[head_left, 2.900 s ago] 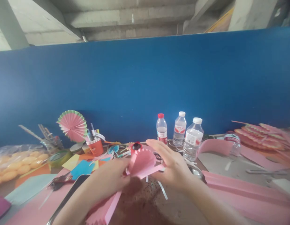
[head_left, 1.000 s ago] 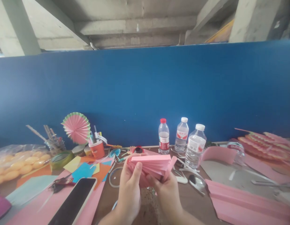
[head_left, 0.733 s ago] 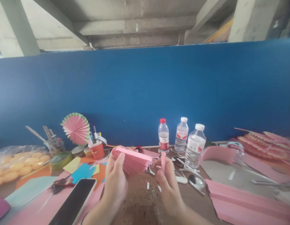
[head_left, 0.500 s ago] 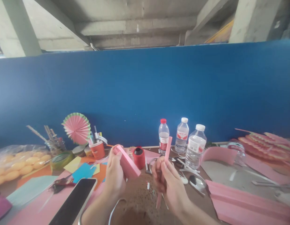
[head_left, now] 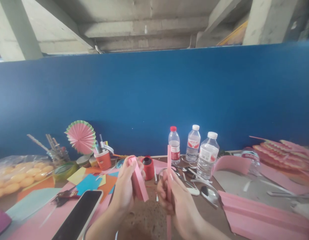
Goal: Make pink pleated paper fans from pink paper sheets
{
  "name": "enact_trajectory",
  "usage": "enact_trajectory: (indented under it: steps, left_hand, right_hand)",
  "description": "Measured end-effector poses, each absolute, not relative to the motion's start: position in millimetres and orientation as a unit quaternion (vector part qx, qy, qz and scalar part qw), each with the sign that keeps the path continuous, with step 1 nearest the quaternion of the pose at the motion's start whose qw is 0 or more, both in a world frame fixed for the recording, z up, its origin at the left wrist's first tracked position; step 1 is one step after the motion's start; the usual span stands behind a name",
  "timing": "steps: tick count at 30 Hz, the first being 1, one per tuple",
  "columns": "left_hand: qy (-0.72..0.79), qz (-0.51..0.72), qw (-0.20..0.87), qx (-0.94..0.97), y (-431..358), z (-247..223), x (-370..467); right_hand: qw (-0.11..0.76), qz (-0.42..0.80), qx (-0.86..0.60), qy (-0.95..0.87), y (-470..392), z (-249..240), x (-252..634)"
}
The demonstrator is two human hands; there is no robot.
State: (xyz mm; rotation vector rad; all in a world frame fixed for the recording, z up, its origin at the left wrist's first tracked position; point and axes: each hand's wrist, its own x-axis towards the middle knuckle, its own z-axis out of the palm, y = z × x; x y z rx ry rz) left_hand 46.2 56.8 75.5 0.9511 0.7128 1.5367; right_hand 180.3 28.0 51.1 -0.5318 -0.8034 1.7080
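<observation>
My left hand (head_left: 126,188) is closed around a folded pink paper (head_left: 140,183), a narrow pleated bundle that tilts down to the right. To its right, my right hand (head_left: 180,203) grips a long pink paper strip (head_left: 169,158), which stands upright and sticks out above and below the fingers. A gap separates the two pink pieces. Just behind the left hand's paper is a red cylindrical object (head_left: 149,170) with a dark top. Some fingertips of both hands are hidden behind the paper.
A phone (head_left: 78,216) lies at left near scissors (head_left: 66,195) and coloured paper (head_left: 88,184). Behind stand a pink-green paper fan (head_left: 81,136), an orange cup of pens (head_left: 103,160) and several bottles (head_left: 208,156). Pleated pink paper (head_left: 266,218) lies at right.
The left hand's folded paper has turned steeper, its lower end dropping slightly. My right hand has shifted a little left, and its strip has gone from leaning to upright.
</observation>
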Motion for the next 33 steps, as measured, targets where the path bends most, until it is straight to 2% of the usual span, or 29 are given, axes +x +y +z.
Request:
enact_trajectory:
  steps: [4, 8, 12, 16, 22, 33]
  left_hand:
    - [0.273, 0.635, 0.577, 0.435, 55, 77, 50]
    - [0.257, 0.610, 0.582, 0.472, 53, 77, 50]
    - [0.311, 0.631, 0.521, 0.483, 57, 73, 48]
    - [0.345, 0.662, 0.456, 0.484, 64, 68, 47]
    - [0.283, 0.638, 0.487, 0.525, 57, 70, 48]
    - [0.267, 0.625, 0.509, 0.527, 52, 73, 48]
  right_hand:
    - [0.590, 0.668, -0.289, -0.349, 28, 51, 179]
    - [0.587, 0.634, -0.312, -0.396, 29, 50, 183]
    - [0.593, 0.574, -0.319, -0.466, 29, 58, 194]
    - [0.547, 0.524, -0.347, -0.553, 28, 67, 202]
    - [0.526, 0.438, -0.415, -0.599, 28, 61, 197]
    - [0.564, 0.482, -0.365, -0.562, 31, 61, 193]
